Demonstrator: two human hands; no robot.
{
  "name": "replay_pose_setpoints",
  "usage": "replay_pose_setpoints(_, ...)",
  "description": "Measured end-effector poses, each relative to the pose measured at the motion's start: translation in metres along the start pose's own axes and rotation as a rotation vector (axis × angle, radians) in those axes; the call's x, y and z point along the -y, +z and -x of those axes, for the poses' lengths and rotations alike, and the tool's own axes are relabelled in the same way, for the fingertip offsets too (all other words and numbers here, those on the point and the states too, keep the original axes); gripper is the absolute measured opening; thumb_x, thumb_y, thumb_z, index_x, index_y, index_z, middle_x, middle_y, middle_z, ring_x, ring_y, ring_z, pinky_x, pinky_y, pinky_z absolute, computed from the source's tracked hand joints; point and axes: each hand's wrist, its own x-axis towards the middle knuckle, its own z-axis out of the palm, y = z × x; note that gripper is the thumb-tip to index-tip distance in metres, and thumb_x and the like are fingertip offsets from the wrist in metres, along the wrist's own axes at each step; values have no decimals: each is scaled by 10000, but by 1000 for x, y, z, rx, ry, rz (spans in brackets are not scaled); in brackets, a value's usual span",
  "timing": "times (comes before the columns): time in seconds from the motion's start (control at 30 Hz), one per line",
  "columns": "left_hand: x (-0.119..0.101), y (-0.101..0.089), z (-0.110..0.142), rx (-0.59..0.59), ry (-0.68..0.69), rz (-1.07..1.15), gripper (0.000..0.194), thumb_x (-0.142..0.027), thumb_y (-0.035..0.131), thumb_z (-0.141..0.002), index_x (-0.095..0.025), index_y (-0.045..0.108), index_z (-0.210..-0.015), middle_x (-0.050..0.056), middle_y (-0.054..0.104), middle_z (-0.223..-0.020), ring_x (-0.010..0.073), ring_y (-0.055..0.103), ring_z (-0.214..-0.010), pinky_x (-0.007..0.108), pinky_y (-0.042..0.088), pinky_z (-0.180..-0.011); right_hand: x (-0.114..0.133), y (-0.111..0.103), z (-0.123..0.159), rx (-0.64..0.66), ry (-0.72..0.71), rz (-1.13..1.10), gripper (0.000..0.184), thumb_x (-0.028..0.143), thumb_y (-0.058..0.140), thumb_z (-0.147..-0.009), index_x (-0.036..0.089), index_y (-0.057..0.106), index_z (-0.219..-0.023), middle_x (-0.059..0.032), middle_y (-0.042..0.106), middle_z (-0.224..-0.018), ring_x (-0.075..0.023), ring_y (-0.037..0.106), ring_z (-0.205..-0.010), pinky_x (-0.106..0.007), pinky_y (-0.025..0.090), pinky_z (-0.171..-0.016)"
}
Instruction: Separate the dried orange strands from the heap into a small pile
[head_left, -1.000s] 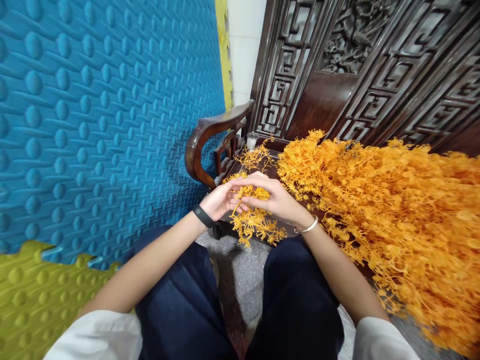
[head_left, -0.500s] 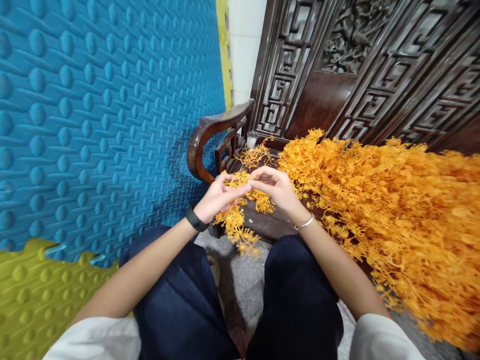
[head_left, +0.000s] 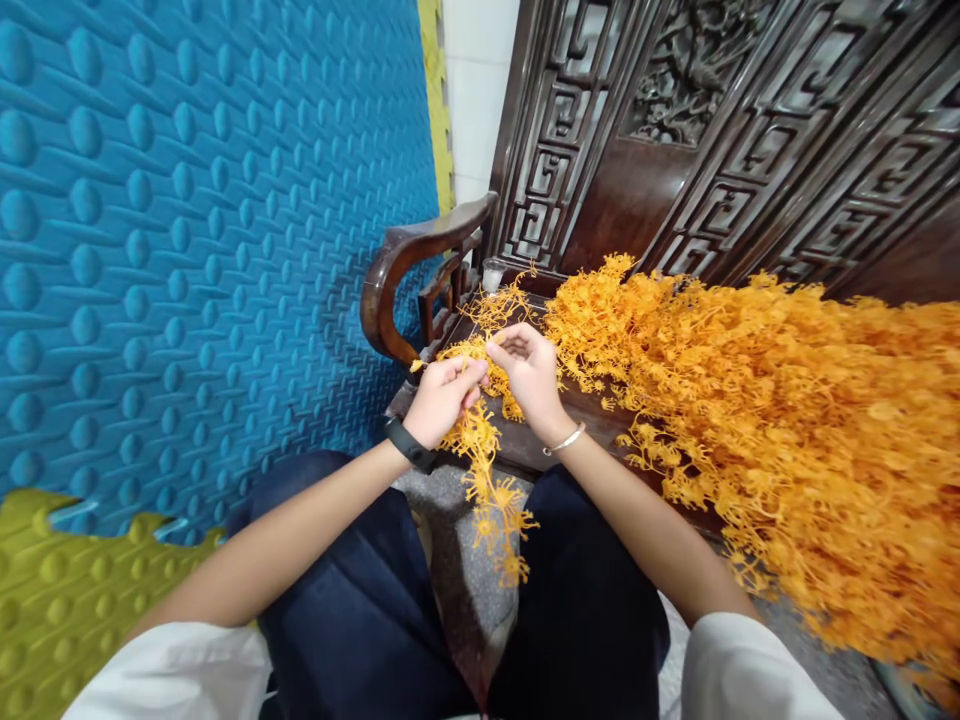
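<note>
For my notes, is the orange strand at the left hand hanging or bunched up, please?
Hanging: the orange strand dangles below the left hand, towards the grey floor.

With 12 o'clock straight ahead of the left hand (head_left: 444, 400) and right hand (head_left: 534, 378), the curved wooden armrest (head_left: 381, 290) blocks 10 o'clock and the carved backrest (head_left: 630, 190) closes off 1. Heaped orange flower sprays (head_left: 787, 430) crowd 2 to 4, leaving a narrow bare strip of settee seat (head_left: 589, 412) at 4. At 6, a dangling orange spray (head_left: 484, 485) partly fills the gap between the left leg (head_left: 352, 590) and right leg (head_left: 585, 590).
</note>
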Motion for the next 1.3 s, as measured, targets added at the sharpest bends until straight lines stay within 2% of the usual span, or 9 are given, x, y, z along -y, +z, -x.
replay_pose_setpoints(0.13,1,7,-6,-84,-71,97,275,-370,598,-772,-151,515,-628,-84,371,-380,13,219,-296,155,124,-322,-5,11,-6,-111,-8,43,100,154,575,-709,209,495,-689,10,568,-676,-130,541,-647,-293,465,-671)
replay_pose_setpoints(0.37,5,9,-23,-180,-140,174,294,-330,615,-774,-144,473,-597,-82,377,-399,-3,223,-273,142,111,-301,-15,22,-23,-172,82,179,140,121,562,-687,214,467,-641,11,577,-661,-151,545,-655,-299,460,-692)
replay_pose_setpoints(0.63,15,10,-37,-189,-239,338,275,-301,615,-792,-141,454,-635,-101,359,-413,-8,240,-243,136,112,-285,-33,22,-41,-170,153,270,145,144,585,-677,212,471,-620,2,592,-668,-160,562,-671,-298,457,-713)
replay_pose_setpoints(0.8,14,10,-47,-221,-272,371,279,-297,599,-808,-148,437,-637,-105,352,-406,-10,232,-246,133,112,-287,-44,29,-44,-194,164,273,118,166,569,-683,214,471,-640,-6,614,-705,-161,576,-690,-296,459,-731)
replay_pose_setpoints(0.9,16,16,-43,-217,-277,362,279,-284,548,-840,-154,420,-630,-105,337,-397,-6,224,-246,134,110,-289,-52,29,-53,-239,183,252,117,158,583,-654,210,484,-621,4,600,-669,-156,568,-672,-290,457,-728)
replay_pose_setpoints(1.0,22,29,-20,-158,-309,330,294,-301,588,-808,-155,429,-608,-96,344,-388,7,236,-250,147,110,-280,-61,5,-72,-404,249,205,86,151,539,-654,203,482,-617,11,576,-631,-146,553,-654,-287,458,-710)
replay_pose_setpoints(1.1,29,36,3,81,-381,316,296,-357,622,-772,-140,479,-631,-82,366,-424,5,240,-300,138,129,-293,-75,-40,-84,-483,298,147,59,174,499,-671,196,455,-639,19,542,-592,-136,537,-611,-277,456,-639)
replay_pose_setpoints(1.2,30,29,4,71,-305,280,257,-329,587,-796,-139,480,-660,-72,405,-448,1,234,-304,139,124,-302,-93,-82,-80,-458,315,95,77,212,545,-647,182,474,-652,21,552,-603,-122,529,-576,-267,452,-590)
replay_pose_setpoints(1.3,28,16,-8,62,-275,282,239,-326,550,-818,-139,485,-686,-65,425,-461,4,259,-300,142,122,-304,-104,-99,-67,-356,299,75,122,234,605,-619,167,518,-673,14,580,-613,-120,553,-584,-280,476,-623)
